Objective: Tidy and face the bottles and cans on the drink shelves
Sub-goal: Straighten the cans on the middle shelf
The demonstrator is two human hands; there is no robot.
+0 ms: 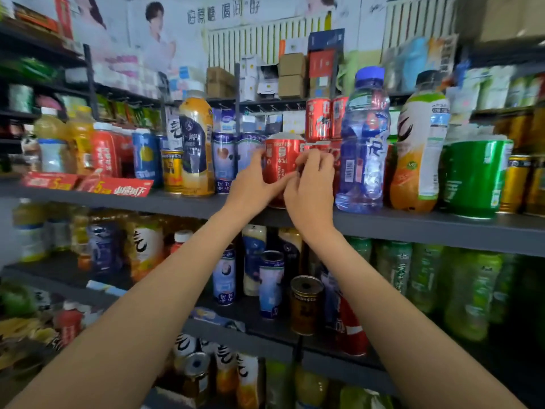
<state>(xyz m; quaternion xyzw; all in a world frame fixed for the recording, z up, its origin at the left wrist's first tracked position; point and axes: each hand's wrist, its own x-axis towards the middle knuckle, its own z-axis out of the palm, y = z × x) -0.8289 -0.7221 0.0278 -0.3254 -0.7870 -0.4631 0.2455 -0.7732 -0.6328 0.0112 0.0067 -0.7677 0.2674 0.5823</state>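
Red can (277, 163) sits at the front edge of the upper drink shelf (442, 228), between the pale blue-and-white cans (224, 163) on its left and the big blue bottle (364, 143) on its right. Both hands are on it: left hand (253, 184) wraps the left flank, thumb across the front, grip clamped on the can; right hand (312, 184) pinches the right side near the top with curled fingers, also clamped on it. Label looks turned off-centre, fine print facing out, so this reads as a rotate-to-face step. To do it well: keep the base flat on the shelf and spin in place rather than lifting, since more red cans (321, 119) are stacked just behind and a tilt could knock them. Let one hand steady while the other turns; small increments, stop when the main logo faces out. Then slide it flush with the shelf lip, in line with its neighbours. Watch the blue bottle, it's just beside the right knuckles and looks light enough to tip. Orange bottle (418, 137) and green can (474, 178) further right are well apart, no risk there. Lower shelves are blurred; can't judge their order.
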